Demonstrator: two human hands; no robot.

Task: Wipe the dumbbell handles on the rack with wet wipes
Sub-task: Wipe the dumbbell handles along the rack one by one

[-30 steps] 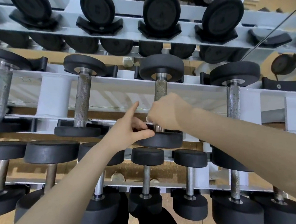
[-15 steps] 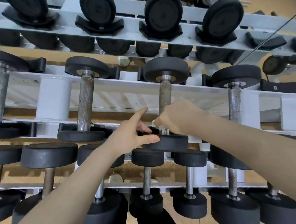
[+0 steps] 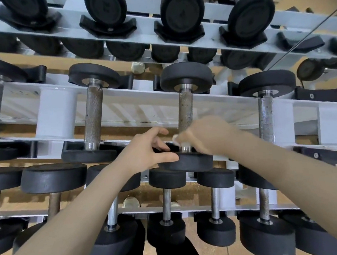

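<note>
A black dumbbell lies across the middle shelf of the white rack (image 3: pixel 57 117), its knurled steel handle (image 3: pixel 185 111) pointing away from me. My right hand (image 3: pixel 203 136) is curled around the near end of that handle, a scrap of white wet wipe (image 3: pixel 175 137) showing at the fingertips. My left hand (image 3: pixel 147 152) grips the rim of the dumbbell's near black head (image 3: pixel 187 163), thumb on its edge.
Other dumbbells lie left (image 3: pixel 93 114) and right (image 3: pixel 265 116) on the same shelf. More fill the top shelf (image 3: pixel 181 11) and the lower shelf (image 3: pixel 167 205). A thin cable (image 3: pixel 306 34) crosses the upper right. Wooden floor shows below.
My right hand has slid down the handle towards the near head, uncovering more of the bar. My left hand has closed its raised finger onto the head.
</note>
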